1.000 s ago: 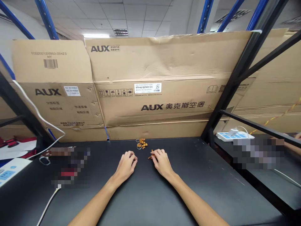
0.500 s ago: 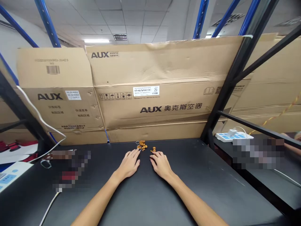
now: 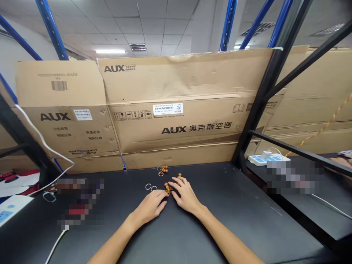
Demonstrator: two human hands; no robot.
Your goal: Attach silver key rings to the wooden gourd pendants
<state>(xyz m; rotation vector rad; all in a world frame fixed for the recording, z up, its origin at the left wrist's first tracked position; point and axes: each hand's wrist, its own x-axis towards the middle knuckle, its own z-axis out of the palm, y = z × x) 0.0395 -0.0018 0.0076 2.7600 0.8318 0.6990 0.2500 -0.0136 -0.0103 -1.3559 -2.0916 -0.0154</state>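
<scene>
Brown, shiny bead-like charms with metal rings lie on the black tabletop [image 3: 154, 238]; they look like small gourd keychains. The nearest keychain charm [image 3: 167, 187] is between my hands. Fingertips of my left hand [image 3: 151, 206] touch its lower end, with the thumb apart. My right hand [image 3: 187, 196] has its fingers spread just right of that charm, near another brown charm [image 3: 179, 175] partly hidden behind the fingers. Two loose-looking rings [image 3: 148, 186] lie beyond my left hand. Farther back is a cluster of charms [image 3: 164, 169] with rings beside it.
A cardboard wall [image 3: 176, 143] closes off the back. Black rack posts [image 3: 254, 106] stand at both sides. On the left lie a white cable [image 3: 56, 244] and a blurred object [image 3: 79, 205]. A power strip [image 3: 268, 158] sits on the right-hand table, where part of another person's hand shows.
Both hands have drawn slightly nearer. A charm and two rings now lie closer to me, apart from the back cluster. My right hand has shifted left towards that charm.
</scene>
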